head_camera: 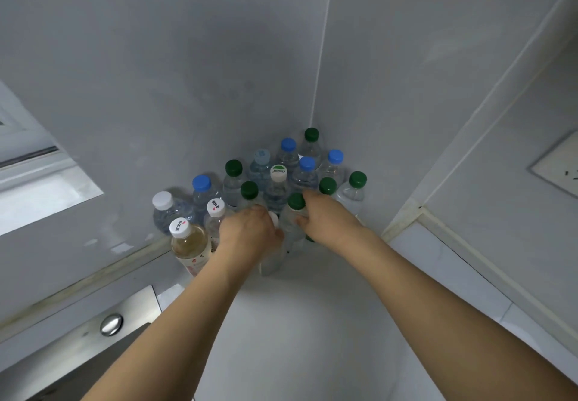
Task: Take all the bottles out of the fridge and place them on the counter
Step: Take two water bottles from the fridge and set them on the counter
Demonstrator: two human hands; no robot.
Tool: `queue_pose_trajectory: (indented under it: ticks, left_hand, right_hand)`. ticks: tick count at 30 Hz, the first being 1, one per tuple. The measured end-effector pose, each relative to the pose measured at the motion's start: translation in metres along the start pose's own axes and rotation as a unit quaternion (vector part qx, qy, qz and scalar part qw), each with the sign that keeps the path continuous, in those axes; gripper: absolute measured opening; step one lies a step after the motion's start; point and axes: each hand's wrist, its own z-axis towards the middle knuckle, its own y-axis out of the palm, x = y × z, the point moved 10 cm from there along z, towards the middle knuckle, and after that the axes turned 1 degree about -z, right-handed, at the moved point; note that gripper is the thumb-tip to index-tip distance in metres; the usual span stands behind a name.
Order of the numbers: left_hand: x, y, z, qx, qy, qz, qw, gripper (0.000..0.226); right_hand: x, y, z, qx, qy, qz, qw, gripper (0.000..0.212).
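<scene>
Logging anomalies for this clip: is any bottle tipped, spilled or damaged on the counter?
Nothing stands out. The bottles stand upright and capped, clustered in the counter corner. The left hand and right hand each hold one at the front; no spill shows.

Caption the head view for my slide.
Both hands set bottles among a capped cluster in the counter corner: left hand, right hand.

Both hands grip upright bottles: left hand white-capped bottle, right hand green-capped bottle.
</scene>
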Motion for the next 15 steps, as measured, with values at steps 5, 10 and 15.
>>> queue_pose_trajectory:
  ticks: [5,10,15]
  left_hand:
    - [-0.006,0.010,-0.009,-0.018,-0.031,-0.025,0.999,0.045]
    - [0.015,-0.028,-0.037,0.051,-0.008,0.001,0.999,0.045]
    - [0.055,-0.055,-0.071,0.096,0.050,0.007,0.994,0.065]
  right_hand:
    - [0.009,-0.006,-0.050,0.028,0.006,0.067,0.997,0.053]
    - [0.040,-0.031,-0.108,0.049,0.059,0.059,0.995,0.060]
    - [0.072,-0.060,-0.165,0.085,0.096,0.038,0.991,0.061]
